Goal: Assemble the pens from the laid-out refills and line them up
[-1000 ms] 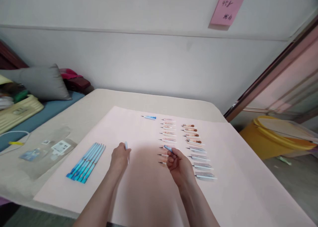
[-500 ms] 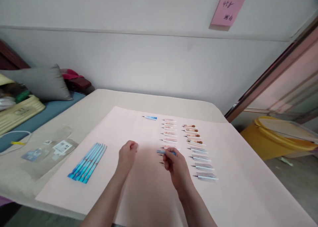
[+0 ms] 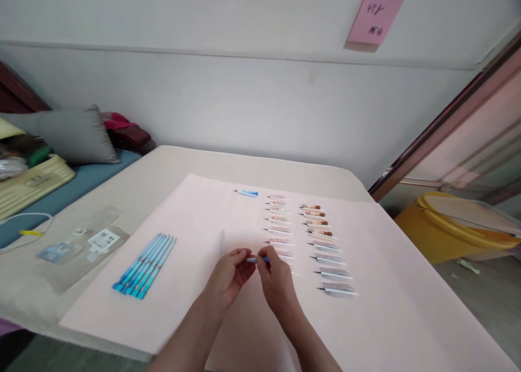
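Between both hands is a short light-and-dark blue pen part [image 3: 251, 260], in front of my chest and above the pink sheet [image 3: 171, 318]. My right hand [image 3: 277, 279] pinches its darker end. The fingertips of my left hand [image 3: 231, 279] close on its pale end. Behind the left knuckles a pale blue tube [image 3: 223, 242] stands up; I cannot tell whether it is held or lies on the sheet. Near my right hand lies a column of slim dark-tipped sticks with pinkish sleeves [image 3: 278, 230], some partly hidden by the hand.
Several blue pens [image 3: 144, 266] lie side by side at left. A blue pair [image 3: 246, 193] lies at the back. Another column has brown-ended sticks [image 3: 315, 223] and grey-sleeved ones [image 3: 336, 274]. Clear plastic packaging [image 3: 81, 252] rests at far left; a yellow bin [image 3: 427, 225] stands right.
My left hand has moved right and turned to meet my right hand, which has come slightly left and down with the blue pen part. The pale tube now shows behind the left hand.
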`<state>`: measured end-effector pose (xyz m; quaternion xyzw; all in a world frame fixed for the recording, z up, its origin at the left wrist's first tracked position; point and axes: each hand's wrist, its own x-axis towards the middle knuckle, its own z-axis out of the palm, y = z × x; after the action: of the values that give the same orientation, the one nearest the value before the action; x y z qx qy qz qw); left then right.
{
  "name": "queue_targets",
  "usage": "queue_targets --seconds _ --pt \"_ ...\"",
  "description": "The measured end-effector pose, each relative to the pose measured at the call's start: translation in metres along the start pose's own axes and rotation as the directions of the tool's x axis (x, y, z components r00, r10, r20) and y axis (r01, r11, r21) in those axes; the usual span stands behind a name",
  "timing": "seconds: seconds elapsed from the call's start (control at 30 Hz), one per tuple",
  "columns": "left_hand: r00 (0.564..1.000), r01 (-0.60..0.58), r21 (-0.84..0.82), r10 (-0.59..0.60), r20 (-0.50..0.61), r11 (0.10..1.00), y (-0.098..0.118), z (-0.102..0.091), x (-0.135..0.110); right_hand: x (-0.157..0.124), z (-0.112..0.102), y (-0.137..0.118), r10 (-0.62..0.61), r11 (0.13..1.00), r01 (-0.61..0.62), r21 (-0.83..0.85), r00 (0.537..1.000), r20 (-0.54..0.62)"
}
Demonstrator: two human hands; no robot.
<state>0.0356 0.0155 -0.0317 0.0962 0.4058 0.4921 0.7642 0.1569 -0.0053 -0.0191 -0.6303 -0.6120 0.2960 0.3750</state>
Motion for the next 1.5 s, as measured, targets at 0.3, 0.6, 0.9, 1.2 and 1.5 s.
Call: queue_targets --seconds 0.3,0.6,0.9,1.2,1.5 --pt "0.996 -0.085 0.118 0.08 0.044 0.989 0.001 0.004 -0.004 0.008 -0.006 0.005 0.288 0.793 -0.263 0.549 0.957 0.041" --pt "0.928 -0.348 0.251 0.294 0.229 0.903 0.002 0.017 -0.019 0.011 -0.001 0.012 0.313 -0.102 -0.517 0.85 0.794 0.521" --pt "0.898 -0.391 0.424 0.237 0.371 0.817 0.002 0.03 -0.036 0.007 0.004 0.018 0.061 -0.275 -0.552 0.787 0.807 0.587" --pt "0.876 -0.409 0.447 0.205 0.436 0.796 -0.001 0.031 -0.042 0.006 0.0 0.016 -0.008 -0.276 -0.539 0.796 0.829 0.559" --pt "0.849 -0.486 0.492 0.256 0.463 0.722 -0.005 0.029 -0.039 0.007 0.003 0.017 0.047 -0.253 -0.537 0.805 0.824 0.564"
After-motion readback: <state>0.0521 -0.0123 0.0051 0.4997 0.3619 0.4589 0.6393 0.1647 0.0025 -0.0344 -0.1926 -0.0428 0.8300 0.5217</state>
